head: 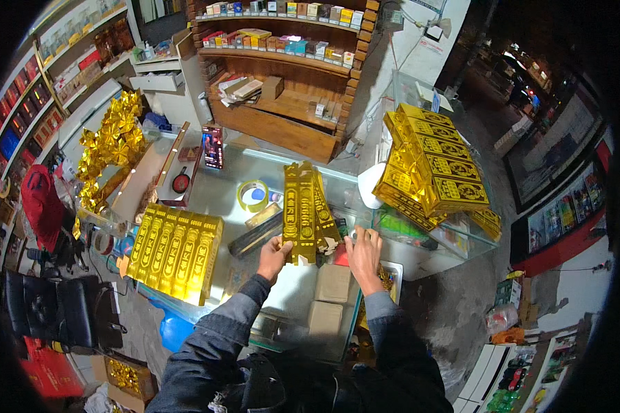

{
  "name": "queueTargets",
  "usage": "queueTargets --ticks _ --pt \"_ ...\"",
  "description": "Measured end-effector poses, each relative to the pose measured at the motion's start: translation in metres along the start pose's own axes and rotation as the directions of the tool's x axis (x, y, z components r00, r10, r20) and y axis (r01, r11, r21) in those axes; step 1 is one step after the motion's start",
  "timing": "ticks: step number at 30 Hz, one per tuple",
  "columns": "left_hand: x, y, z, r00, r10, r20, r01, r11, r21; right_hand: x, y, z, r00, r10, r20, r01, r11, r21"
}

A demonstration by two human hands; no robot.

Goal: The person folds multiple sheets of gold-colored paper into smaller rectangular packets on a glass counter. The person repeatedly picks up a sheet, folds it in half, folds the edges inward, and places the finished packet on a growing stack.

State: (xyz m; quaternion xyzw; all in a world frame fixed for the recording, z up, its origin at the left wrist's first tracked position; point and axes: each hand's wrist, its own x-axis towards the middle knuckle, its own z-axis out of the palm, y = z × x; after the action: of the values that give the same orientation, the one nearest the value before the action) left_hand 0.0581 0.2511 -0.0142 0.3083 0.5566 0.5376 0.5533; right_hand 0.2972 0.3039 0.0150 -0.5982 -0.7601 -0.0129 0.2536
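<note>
My left hand [275, 258] pinches the lower left corner of a flat gold printed cardboard piece [298, 217] over a glass counter. More flat gold pieces [321, 211] fan out beneath it to the right. My right hand [363, 253] is just right of their lower ends, fingers loosely curled, with nothing plainly held. At the left, a row of gold printed boxes [173, 253] stands side by side. Stacked gold boxes [444, 160] lie at the counter's right end. A roll of yellowish tape [253, 195] sits behind my left hand.
A smartphone [212, 147] stands upright at the counter's back edge [268, 155]. Gold foil flowers [114, 139] are at the left. Two tan square blocks [332, 283] lie near my body. Wooden shelves [274, 50] with small packs stand behind; a black chair [51, 310] is at lower left.
</note>
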Motion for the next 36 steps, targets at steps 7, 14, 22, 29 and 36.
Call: queueTargets --ticks 7,14,22,29,36 --pt "-0.119 0.023 -0.01 0.998 0.023 0.059 -0.023 1.0 -0.002 -0.039 -0.073 -0.025 0.888 -0.04 0.458 -0.307 0.691 0.655" --pt "-0.146 0.036 -0.016 0.963 0.27 -0.015 -0.27 0.955 -0.121 -0.095 -0.122 -0.063 0.825 -0.017 0.565 -0.562 0.071 0.824" --pt "-0.16 0.035 -0.002 0.965 0.226 0.137 -0.19 0.954 -0.232 -0.107 -0.118 -0.069 0.928 -0.034 0.372 -0.353 0.248 0.902" --pt "-0.149 0.085 -0.032 0.881 0.218 0.42 -0.027 0.91 -0.414 -0.115 -0.099 -0.073 0.457 -0.303 0.836 -0.89 -0.16 0.428" --pt "-0.149 0.086 -0.027 0.916 0.274 0.294 -0.179 0.934 -0.31 -0.1 -0.11 -0.105 0.72 -0.476 0.505 -0.223 0.531 0.818"
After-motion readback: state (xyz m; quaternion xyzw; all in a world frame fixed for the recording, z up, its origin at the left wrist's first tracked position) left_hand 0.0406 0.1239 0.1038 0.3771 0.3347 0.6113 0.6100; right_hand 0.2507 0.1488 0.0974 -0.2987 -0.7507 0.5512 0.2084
